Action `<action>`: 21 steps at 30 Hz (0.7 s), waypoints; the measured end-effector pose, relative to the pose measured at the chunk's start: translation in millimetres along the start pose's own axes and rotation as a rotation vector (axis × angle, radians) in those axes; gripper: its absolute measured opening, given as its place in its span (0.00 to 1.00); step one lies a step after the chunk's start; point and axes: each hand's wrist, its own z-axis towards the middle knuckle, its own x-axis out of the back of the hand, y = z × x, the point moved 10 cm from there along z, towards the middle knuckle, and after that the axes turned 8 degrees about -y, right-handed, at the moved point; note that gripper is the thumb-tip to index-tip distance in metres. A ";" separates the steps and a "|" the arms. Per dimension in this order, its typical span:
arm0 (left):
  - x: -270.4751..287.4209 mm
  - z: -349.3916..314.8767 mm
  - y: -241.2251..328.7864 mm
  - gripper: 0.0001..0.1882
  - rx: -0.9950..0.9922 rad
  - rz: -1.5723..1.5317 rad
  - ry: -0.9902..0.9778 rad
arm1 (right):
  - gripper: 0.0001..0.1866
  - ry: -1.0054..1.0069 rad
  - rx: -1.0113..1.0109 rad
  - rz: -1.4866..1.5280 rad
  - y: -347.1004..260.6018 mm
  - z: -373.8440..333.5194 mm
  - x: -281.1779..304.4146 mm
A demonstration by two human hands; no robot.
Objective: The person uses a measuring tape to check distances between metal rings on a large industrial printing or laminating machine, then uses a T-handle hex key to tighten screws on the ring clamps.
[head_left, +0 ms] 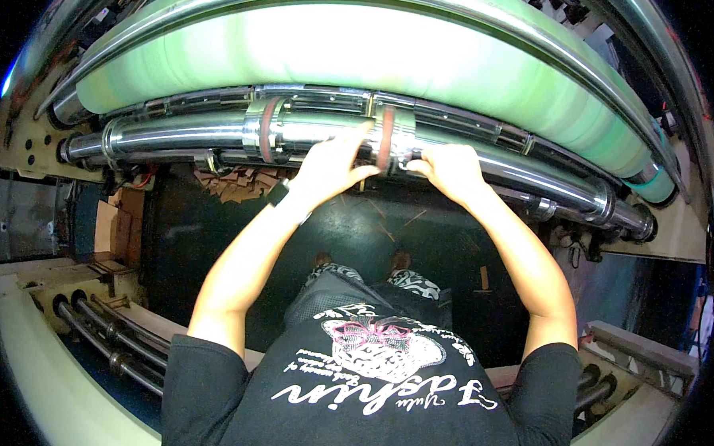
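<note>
Large pale green roller (364, 56) spanned the upper field beneath a curved polished steel bar (588, 50). Cream-painted machine frame (26, 141) flanked both sides. Below lay a dark pit floor (428, 234) with brown cardboard scraps (235, 184) heaped at its far edge. Dark parallel pipes (105, 335) ran along the lower left. Lighting was bright overhead, glaring off the metal surfaces.

dark floor (213, 241) well below both hands, kinda oily looking, pile of brown cardboard scraps (235, 184) lying on it just below and left of the grip, a few thin strips (389, 223) straight under it, maybe wood, hard to tell
</note>
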 end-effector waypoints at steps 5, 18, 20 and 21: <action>-18.7 47.0 -10.3 0.49 0.126 0.323 -0.442 | 0.22 -0.107 -0.004 0.034 -8.2 25.8 -5.3; -46.7 70.0 -48.6 0.52 0.103 0.208 -0.772 | 0.20 -0.096 0.007 0.162 -7.6 35.4 8.5; -37.8 68.5 -37.9 0.53 0.069 0.254 -0.633 | 0.21 -0.105 -0.011 0.133 -4.1 30.8 3.5; -34.0 64.9 -30.6 0.54 0.054 0.277 -0.562 | 0.22 -0.109 -0.019 0.119 -2.5 28.6 1.2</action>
